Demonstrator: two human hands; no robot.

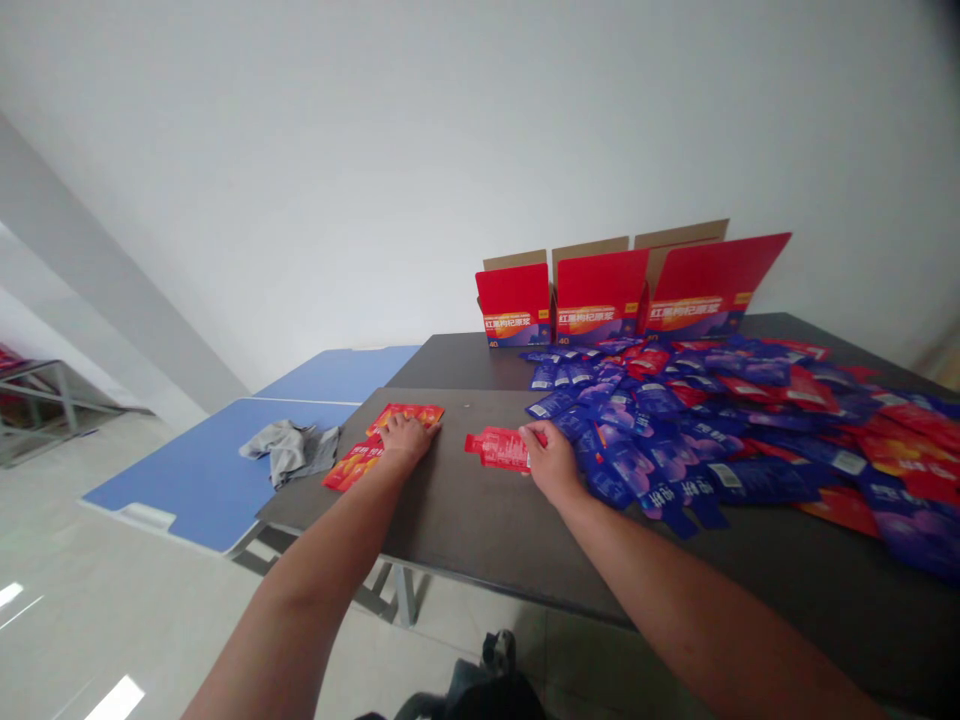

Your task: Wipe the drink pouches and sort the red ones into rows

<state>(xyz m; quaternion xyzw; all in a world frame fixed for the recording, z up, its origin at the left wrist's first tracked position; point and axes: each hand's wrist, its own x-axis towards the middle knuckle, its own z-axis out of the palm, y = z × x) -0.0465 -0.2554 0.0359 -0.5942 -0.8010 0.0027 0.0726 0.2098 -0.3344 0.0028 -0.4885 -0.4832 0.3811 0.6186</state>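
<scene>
The dark grey worktop point(450, 510) butts against a blue-topped table point(202, 480) on its left, where a crumpled grey cloth point(289, 450) lies, above a glossy pale tiled floor point(135, 590), with a white wall point(450, 150) beyond and a metal rack point(37, 405) at far left. Three open red cartons point(600, 295) stand along the far edge, behind a heap of blue and red pouches point(675, 440) spread across the right side. The left grip point(409, 437) lies flat and open on a few red pouches point(356, 462), while the right grip point(550, 460) pinches the end of a single red pouch point(495, 448) just beside the heap.
</scene>
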